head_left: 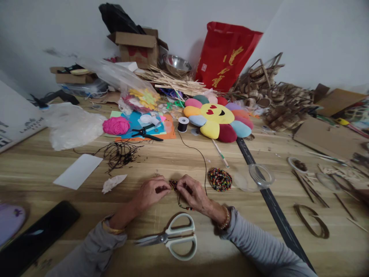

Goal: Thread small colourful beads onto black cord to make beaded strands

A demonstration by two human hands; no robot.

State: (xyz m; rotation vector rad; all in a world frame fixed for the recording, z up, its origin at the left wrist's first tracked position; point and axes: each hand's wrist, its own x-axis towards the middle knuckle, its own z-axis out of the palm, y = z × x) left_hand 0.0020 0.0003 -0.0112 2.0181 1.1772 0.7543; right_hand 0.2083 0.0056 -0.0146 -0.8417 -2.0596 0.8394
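Note:
In the middle of the table, a small cluster of multicoloured beads on black cord, a beaded string (173, 184), lies between my hands. My left hand (151, 192) pinches its left side with thumb and forefinger. From the right, my right hand (193, 193) closes on it, hiding part of the beads. A loose tail of cord with a few beads (188, 208) hangs below that hand. Black cord (198, 151) runs from a spool (183, 125) down to beside my right hand. White-handled scissors (180, 235) lie in front, and a coiled heap of beads (220, 179) sits to the right.
Tangled black cord (119, 154), a white card (77, 171) and crumpled tissue (113, 184) lie left, with a dark phone (40, 236) nearer. Pliers (147, 132), pink yarn (116, 125) and a flower cushion (217, 114) stand behind. Clear round lids (261, 176) lie right.

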